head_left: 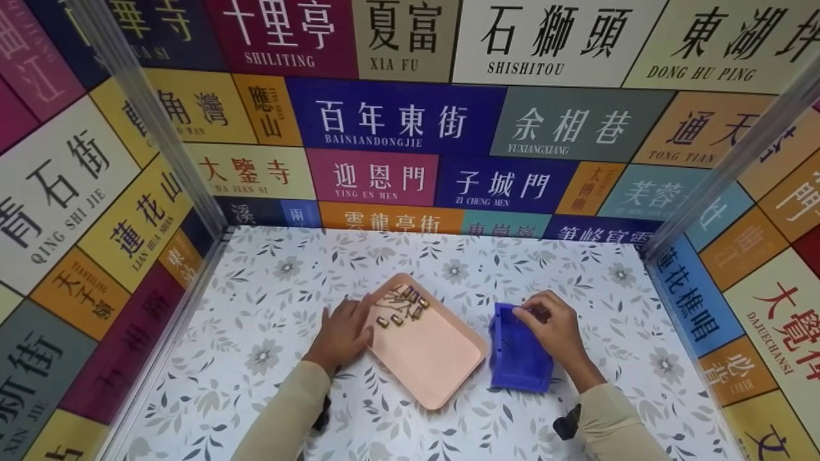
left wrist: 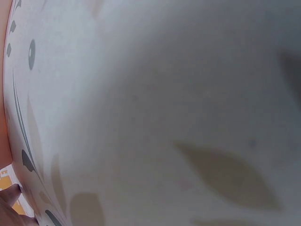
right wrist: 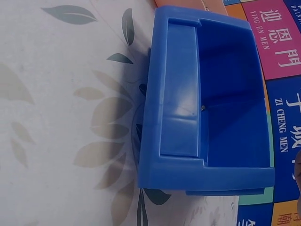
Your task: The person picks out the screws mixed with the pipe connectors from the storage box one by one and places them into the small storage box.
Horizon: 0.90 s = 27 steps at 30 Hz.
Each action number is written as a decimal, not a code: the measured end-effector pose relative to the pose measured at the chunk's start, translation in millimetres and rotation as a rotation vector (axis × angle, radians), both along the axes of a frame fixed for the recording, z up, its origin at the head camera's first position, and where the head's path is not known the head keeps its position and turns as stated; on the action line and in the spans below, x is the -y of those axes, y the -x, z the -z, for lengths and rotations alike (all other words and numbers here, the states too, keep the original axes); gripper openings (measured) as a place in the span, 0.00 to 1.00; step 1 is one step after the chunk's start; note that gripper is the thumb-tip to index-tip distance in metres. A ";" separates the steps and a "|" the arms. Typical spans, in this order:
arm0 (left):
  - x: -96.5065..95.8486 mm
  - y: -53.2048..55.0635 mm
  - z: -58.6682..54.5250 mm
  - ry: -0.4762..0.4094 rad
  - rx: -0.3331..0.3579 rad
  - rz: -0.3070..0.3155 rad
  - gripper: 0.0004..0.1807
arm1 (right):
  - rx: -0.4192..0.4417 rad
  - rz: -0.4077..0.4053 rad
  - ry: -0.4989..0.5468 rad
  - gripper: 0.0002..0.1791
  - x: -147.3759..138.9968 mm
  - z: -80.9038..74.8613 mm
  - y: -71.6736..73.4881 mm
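Note:
In the head view, a shallow pink tray (head_left: 426,365) lies slanted on the table. Several small gold-coloured metal pieces (head_left: 382,322), some long and thin, are gathered at its far end. My left hand (head_left: 343,333) rests against the tray's left edge, fingers spread; its wrist view catches only fingertips (left wrist: 10,200) at the lower left. To the right stands a blue plastic bin (head_left: 522,371). My right hand (head_left: 554,330) is over the bin's far side, thumb and index finger together; whether they pinch something small is hidden. A tiny speck (right wrist: 203,108) shows inside the bin.
The table is covered with a white leaf-and-flower print (head_left: 262,358). Panels with coloured place-name signs (head_left: 394,118) enclose the back and both sides. Transparent strips (head_left: 163,128) run along the corners.

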<state>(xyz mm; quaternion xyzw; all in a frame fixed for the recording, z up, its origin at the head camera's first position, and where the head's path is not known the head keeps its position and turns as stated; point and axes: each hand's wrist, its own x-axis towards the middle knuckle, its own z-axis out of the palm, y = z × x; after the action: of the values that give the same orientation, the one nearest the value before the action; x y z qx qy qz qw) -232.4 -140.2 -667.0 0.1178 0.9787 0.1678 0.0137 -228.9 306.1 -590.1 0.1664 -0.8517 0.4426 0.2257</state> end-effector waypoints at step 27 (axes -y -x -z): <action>2.2 -2.7 -2.3 -0.035 -0.071 0.036 0.38 | -0.026 -0.024 0.008 0.07 -1.0 3.8 0.6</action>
<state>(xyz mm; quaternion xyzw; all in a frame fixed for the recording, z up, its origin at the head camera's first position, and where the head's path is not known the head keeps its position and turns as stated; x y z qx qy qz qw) -229.7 -142.5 -664.7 0.1415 0.9731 0.1806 -0.0203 -229.4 307.1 -593.9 0.1813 -0.8450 0.4464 0.2320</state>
